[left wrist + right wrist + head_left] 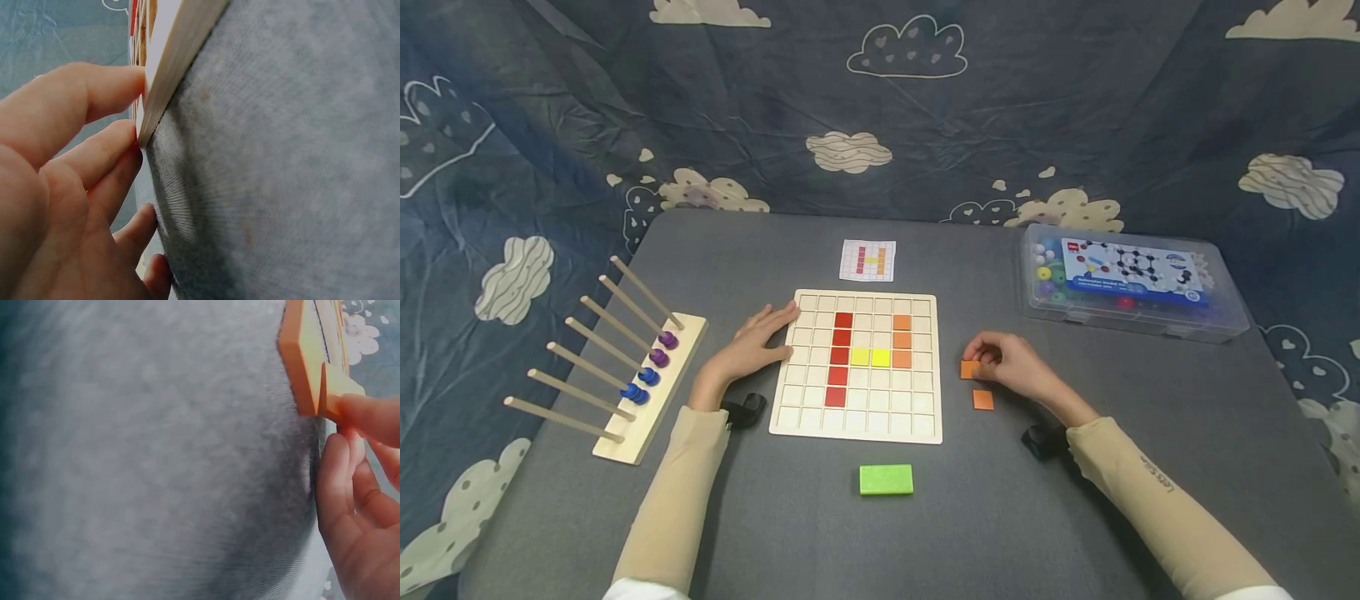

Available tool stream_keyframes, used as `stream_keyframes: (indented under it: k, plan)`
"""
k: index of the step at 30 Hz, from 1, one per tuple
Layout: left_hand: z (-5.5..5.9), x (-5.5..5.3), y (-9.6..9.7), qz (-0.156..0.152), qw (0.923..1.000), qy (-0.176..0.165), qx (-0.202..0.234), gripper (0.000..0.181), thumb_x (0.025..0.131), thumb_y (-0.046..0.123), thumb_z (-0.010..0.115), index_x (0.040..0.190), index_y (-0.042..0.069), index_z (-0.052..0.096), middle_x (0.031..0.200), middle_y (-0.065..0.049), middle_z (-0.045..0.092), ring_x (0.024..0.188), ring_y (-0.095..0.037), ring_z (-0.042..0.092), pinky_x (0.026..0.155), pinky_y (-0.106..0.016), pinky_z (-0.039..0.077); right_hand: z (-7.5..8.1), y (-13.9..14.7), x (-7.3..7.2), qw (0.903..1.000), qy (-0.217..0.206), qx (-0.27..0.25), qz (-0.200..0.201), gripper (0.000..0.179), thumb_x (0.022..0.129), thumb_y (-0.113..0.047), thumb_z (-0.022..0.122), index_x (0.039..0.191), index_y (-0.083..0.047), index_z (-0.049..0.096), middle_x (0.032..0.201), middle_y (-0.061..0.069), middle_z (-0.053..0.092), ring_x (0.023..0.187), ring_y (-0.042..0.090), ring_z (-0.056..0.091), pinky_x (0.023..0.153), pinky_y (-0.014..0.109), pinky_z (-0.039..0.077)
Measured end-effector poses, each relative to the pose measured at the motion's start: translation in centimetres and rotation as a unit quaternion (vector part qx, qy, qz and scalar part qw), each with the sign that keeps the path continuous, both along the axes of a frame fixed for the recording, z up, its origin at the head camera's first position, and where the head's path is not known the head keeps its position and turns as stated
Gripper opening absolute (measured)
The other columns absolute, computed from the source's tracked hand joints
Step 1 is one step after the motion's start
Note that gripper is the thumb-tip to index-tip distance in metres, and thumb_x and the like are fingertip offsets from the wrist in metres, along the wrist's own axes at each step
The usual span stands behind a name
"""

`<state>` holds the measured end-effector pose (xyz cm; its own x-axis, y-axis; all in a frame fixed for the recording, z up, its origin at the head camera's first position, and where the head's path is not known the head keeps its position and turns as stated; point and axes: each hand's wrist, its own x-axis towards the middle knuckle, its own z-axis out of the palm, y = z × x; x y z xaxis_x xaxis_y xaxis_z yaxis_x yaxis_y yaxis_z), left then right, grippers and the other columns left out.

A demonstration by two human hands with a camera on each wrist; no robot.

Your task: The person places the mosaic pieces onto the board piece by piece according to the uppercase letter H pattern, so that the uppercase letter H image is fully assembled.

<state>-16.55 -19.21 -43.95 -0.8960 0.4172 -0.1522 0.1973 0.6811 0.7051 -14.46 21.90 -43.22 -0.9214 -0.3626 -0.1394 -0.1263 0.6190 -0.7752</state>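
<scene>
A wooden grid board (910, 427) lies mid-table. Red square tiles (838, 355) form a column on it, two yellow tiles (870, 357) sit beside them in a row, and orange tiles (902, 340) stand in a shorter column. My left hand (745, 348) rests at the board's left edge, its fingertips against the rim in the left wrist view. To the right of the board, my right hand (1013, 367) pinches an orange tile (968, 369) between thumb and fingers. Another orange tile (982, 400) lies on the table just in front of it.
A pattern card (867, 261) lies behind the board, and a green block (886, 480) in front. On the left stands a peg rack (677, 354) with blue and purple beads on its rods. A clear plastic case (1150, 283) of coloured balls sits at the back right.
</scene>
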Motion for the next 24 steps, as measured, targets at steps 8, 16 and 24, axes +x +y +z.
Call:
stream_keyframes:
  k: [8, 16, 24]
  plan:
    - [-0.1, 0.0, 0.0, 0.000, 1.0000, 0.003, 0.000, 0.069, 0.090, 0.016, 0.059, 0.150, 0.003, 0.027, 0.156, -0.014, 0.020, 0.143, -0.038, 0.000, 0.110, -0.056, -0.004, 0.9, -1.8, -0.4, 0.9963, -0.051, -0.068, 0.015, 0.012, 0.083, 0.001, 0.065, 0.096, 0.003, 0.064, 0.082, 0.009, 0.059, 0.071, 0.019, 0.053, 0.060, 0.028, 0.045]
    - [-0.1, 0.0, 0.0, 0.000, 1.0000, 0.003, -0.001, 0.069, 0.091, 0.016, 0.059, 0.150, 0.003, 0.028, 0.156, -0.014, 0.020, 0.144, -0.038, 0.001, 0.110, -0.056, -0.004, 0.7, -6.2, -0.3, 0.9957, -0.024, -0.065, 0.061, 0.009, 0.081, 0.003, 0.068, 0.090, 0.000, 0.066, 0.079, 0.006, 0.062, 0.067, 0.017, 0.055, 0.059, 0.025, 0.044]
    - [-0.1, 0.0, 0.0, 0.000, 1.0000, 0.001, -0.001, 0.069, 0.091, 0.016, 0.059, 0.150, 0.003, 0.027, 0.157, -0.014, 0.019, 0.143, -0.038, 0.000, 0.110, -0.056, -0.004, 1.1, -8.4, -0.1, 0.9967, 0.036, -0.001, 0.073, 0.009, 0.077, 0.003, 0.069, 0.081, -0.004, 0.065, 0.070, 0.000, 0.060, 0.063, 0.012, 0.053, 0.059, 0.024, 0.043]
